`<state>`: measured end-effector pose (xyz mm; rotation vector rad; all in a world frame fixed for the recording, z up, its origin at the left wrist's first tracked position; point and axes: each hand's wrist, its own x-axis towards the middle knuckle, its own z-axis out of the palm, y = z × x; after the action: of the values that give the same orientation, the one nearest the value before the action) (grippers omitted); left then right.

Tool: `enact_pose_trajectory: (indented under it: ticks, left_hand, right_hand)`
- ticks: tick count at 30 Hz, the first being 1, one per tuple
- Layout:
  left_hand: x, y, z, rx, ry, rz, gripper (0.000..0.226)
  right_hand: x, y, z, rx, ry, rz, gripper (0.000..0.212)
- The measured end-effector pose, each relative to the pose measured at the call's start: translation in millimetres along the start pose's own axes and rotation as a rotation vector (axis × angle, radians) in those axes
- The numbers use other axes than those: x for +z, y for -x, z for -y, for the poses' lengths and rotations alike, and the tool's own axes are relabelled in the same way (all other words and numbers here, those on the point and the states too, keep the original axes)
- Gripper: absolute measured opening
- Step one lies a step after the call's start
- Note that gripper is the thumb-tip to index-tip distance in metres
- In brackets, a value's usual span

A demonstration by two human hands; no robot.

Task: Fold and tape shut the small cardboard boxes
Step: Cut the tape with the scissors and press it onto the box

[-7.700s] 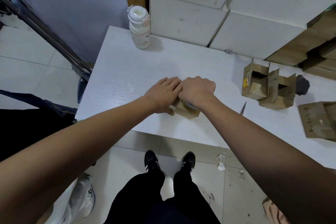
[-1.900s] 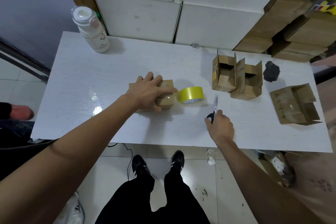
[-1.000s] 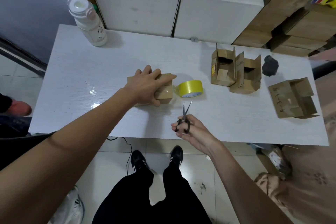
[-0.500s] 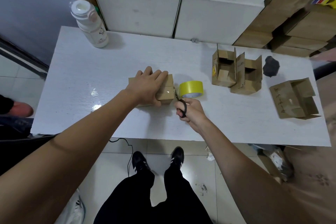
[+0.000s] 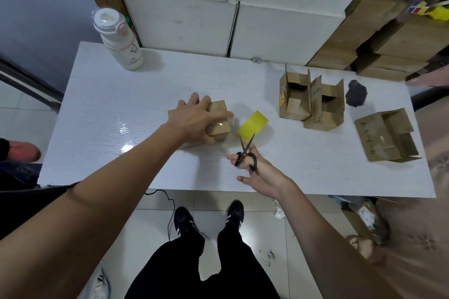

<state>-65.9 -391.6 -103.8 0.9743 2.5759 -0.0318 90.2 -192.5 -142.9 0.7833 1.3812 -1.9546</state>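
Handwritten dark characters ran along the side of the open box at the right of the frame, too small to read with certainty; a yellow label on the left wall of the open box right of centre was illegible, and the bottle at upper left carried small cartoon prints. The box being sealed sat at frame centre on the white table, a plain brown carton with clear glossy tape across its top and down its right face. Its long axis ran left to right in the frame, taped end toward the tape roll. The left hand lay over the carton top, fingers spread and thumb curled against the near face, gripping it. The yellow roll lay just right of the carton. The right hand, below centre, held black scissors through the finger loops, blades slightly parted and pointing toward the roll. A third open box stood touching the labelled one.
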Motion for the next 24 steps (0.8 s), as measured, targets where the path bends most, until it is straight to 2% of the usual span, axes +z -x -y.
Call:
enact_pose_trajectory:
  ticks: [4,9,12,13,16,18,20,23,24]
  left_hand:
    - [-7.5,0.2,-10.9,-0.048,-0.023,0.052,0.079]
    - [-31.1,-8.6,-36.7,-0.241,-0.108,0.234,0.067]
    - [-38.0,-16.9,-46.7,-0.335,-0.083,0.295,0.058]
    - [-40.3,-19.9,-48.6,-0.356,-0.085,0.323,0.058]
    - [-45.4,-28.9,-54.1,-0.379,-0.117,0.395,0.063]
    - [-46.2,-31.2,-55.6,-0.391,-0.109,0.409,0.069]
    - [-44.5,-31.4,-56.1,-0.417,-0.060,0.401,0.081]
    - [-47.8,-26.1,-53.8,-0.476,0.097,0.397,0.104]
    - [-54.3,-21.1,-50.9,-0.472,0.158,0.376,0.107]
  right_hand:
    - [-2.1,6.3,-5.7,0.015,0.007,-0.011,0.098]
    - [2.6,16.9,-7.5,0.030,-0.147,0.032,0.106]
    - [5.1,19.6,-7.8,0.018,-0.163,0.055,0.089]
    - [5.3,18.9,-7.2,0.027,-0.166,0.056,0.090]
    - [-0.7,19.7,-4.6,0.079,-0.148,0.050,0.111]
    - [-3.7,26.2,-1.3,0.124,-0.037,0.067,0.111]
    - [-4.9,39.2,4.0,0.150,0.146,0.024,0.091]
    - [-15.4,60.0,11.2,0.106,0.380,-0.149,0.028]
    - [-23.1,65.5,12.3,0.079,0.412,-0.233,0.015]
